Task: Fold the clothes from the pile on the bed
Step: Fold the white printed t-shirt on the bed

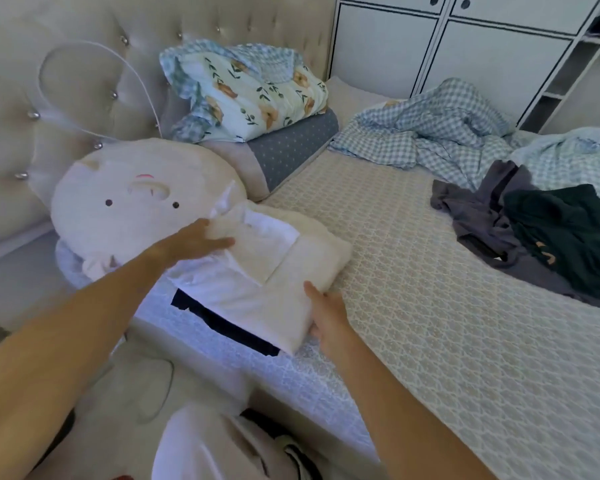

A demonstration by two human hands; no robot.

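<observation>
A folded cream garment [278,268], thick and soft-looking, lies near the bed's near edge as a rough rectangle with rounded corners; a thinner white layer shows at its top and along its left side. Beneath it a black garment [222,323] shows as a flat dark strip toward the bed's edge. The left hand [196,239] lies on the cream garment's upper left part, fingers straight and spread flat on the cloth, its grip released. The right hand [328,315] is at the garment's right near corner, its fingers curled round the folded edge and grasping it, the thumb on top.

The bed [430,306] is covered by a thin mat with a fine lattice weave, beige in the middle and bluish along the near edge. A broad bare stretch of mat lies between the folded garment and the pile of clothes [541,244] at the right, which is a crumpled heap of a grey garment [478,220] and a dark green garment [568,233] on top of it. Behind the pile sprawls a rumpled blue checked quilt [430,133].

Just left of the folded garment, touching it, rests a round plush cushion [136,199] with a small stitched face. Behind it a floral pillow [253,91] with a checked ruffle sits on a grey dotted pillow [291,150], against the tufted, studded headboard [84,46]. A white wardrobe [465,46] with dark-edged panels stands beyond the bed's far side.
</observation>
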